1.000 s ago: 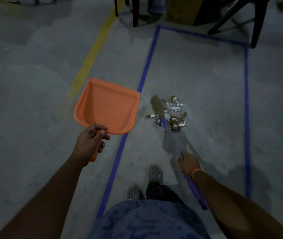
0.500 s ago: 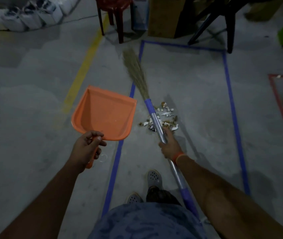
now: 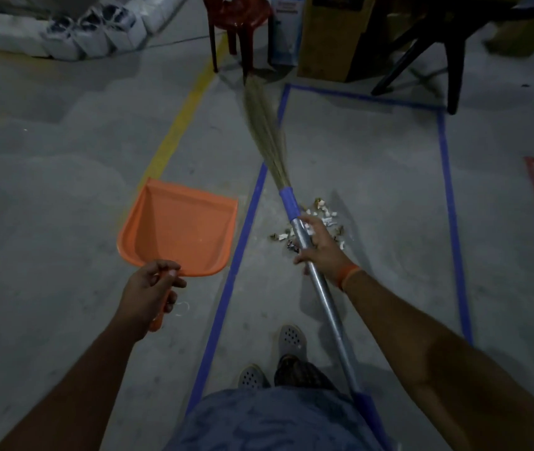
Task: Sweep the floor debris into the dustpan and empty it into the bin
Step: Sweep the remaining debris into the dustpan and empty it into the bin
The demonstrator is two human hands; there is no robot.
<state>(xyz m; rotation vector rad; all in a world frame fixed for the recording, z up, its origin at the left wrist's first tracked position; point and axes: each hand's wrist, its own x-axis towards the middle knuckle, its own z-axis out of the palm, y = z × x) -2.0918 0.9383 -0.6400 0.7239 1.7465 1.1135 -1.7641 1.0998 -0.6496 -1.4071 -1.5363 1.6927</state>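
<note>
Orange dustpan (image 3: pixel 179 229) gripped by left hand (image 3: pixel 150 289), right hand (image 3: pixel 319 247) holding broom (image 3: pixel 295 219) above debris (image 3: pixel 324 222), red chair (image 3: pixel 238 24) beyond

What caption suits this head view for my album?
Left hand holds orange dustpan; right hand grips broom above debris pile.

You're looking at a smooth orange plastic dustpan (image 3: pixel 179 229), a broom (image 3: pixel 304 242) with a dull metal shaft and dry straw bristles, and matt, rough concrete floor (image 3: pixel 47 190)
</note>
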